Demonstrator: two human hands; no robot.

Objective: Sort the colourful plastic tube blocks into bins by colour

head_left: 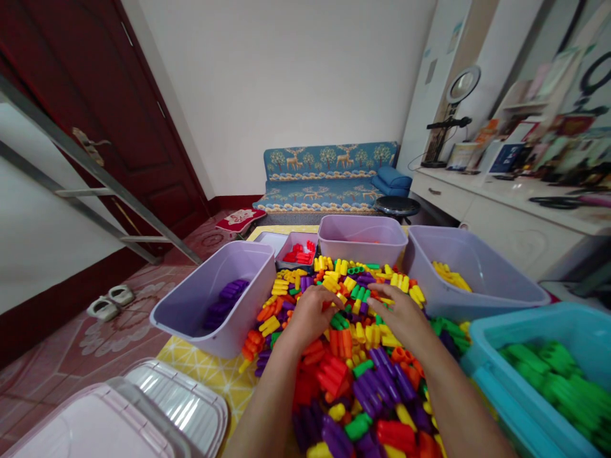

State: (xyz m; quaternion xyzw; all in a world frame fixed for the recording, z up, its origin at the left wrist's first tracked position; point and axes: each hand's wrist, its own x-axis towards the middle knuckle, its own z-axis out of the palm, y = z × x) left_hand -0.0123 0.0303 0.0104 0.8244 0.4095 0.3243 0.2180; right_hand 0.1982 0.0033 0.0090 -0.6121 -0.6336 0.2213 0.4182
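A heap of small plastic toy building pieces (334,362) in red, orange, yellow, green and purple lies before me, many made of joined tubes. My left hand (312,312) is over the heap's middle, its fingers curled and its thumb close to them. Whatever may be between those fingertips is too small and too covered to name. My right hand (396,312) reaches in from the other side, fingers spread and nothing visibly gripped. Green and yellow pieces (360,296) lie between the two hands, close to my right fingertips.
Around the heap stand a lilac bin (191,312) with purple pieces, a small box (282,254) of red ones, a rear bin (363,248), a right bin (501,286) with yellow pieces and a turquoise bin (491,343) with green ones. Lids (176,397) lie at front left.
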